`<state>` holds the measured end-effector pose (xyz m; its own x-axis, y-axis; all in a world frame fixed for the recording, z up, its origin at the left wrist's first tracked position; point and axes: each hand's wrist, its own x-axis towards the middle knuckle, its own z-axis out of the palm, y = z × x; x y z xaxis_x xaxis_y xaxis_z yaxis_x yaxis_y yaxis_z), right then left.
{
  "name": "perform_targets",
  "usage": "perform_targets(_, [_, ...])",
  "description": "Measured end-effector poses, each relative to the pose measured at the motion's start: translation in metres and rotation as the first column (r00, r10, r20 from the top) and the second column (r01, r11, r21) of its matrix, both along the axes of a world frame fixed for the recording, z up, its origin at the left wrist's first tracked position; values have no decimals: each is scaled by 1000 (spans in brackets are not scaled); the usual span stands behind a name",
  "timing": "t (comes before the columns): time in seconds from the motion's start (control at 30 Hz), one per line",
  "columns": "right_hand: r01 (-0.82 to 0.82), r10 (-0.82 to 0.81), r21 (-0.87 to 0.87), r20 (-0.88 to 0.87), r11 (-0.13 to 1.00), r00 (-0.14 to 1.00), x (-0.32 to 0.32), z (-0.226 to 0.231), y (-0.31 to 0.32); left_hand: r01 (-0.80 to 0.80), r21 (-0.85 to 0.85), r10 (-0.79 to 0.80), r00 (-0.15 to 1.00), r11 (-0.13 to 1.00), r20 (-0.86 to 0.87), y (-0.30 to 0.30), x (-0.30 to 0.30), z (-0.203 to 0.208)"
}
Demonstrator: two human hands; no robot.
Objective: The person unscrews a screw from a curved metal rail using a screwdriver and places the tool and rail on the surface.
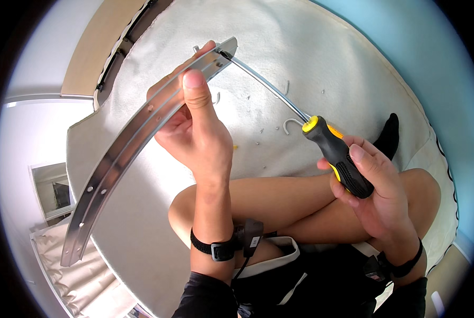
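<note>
The left hand [194, 127] is grasping the long metal rail [123, 151] near its upper end, thumb lying across the face and fingers wrapping behind, and the rail is slanting in the air above the white bedding [146, 249]. To the right of the rail, the right hand [372, 180] is gripping the black-and-yellow handle of a screwdriver [337, 156], whose shaft is reaching back so that the dark tip is meeting the rail's upper end. A small metal piece [196, 49] is poking out on the rail's far side, close to the fingertips. The work appears to be at the screw-turning step, though whether a screw head is sitting under the tip is too small to tell, as is whether it is being tightened or loosened. Right of the rail's upper end, a curved hook [285, 126] and tiny loose bits [257, 143] are lying on the bedding. The next move seems to be calling for steady pressure along the shaft and a wrist turn, with the left hand bracing the rail against twisting.
</note>
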<state>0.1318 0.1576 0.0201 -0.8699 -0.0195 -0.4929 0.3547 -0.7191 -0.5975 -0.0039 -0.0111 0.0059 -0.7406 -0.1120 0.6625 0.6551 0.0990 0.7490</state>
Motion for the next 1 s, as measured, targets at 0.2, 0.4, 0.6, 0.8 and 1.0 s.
perform_targets(0.2, [54,-51,164,-23,985,998,3,-5,1,14,-34,-16,998,999,-69,-1,-3,-1])
perform_targets(0.4, [174,-26,645,-232,744,972,-1,-4,-4,17,-150,-30,996,988,-80,-6,0,5])
perform_targets(0.6, [257,-227,211,-156,943,961,-1,-3,-8,21,-141,-32,997,990,-77,-4,-7,-6])
perform_targets(0.8, [-33,128,-655,97,755,987,-6,-10,16,38,-157,-27,997,987,71,-2,-1,-4])
perform_targets(1.0, [-109,109,-97,-7,989,994,-1,-12,7,39,-161,-29,998,986,61,-5,-1,-2])
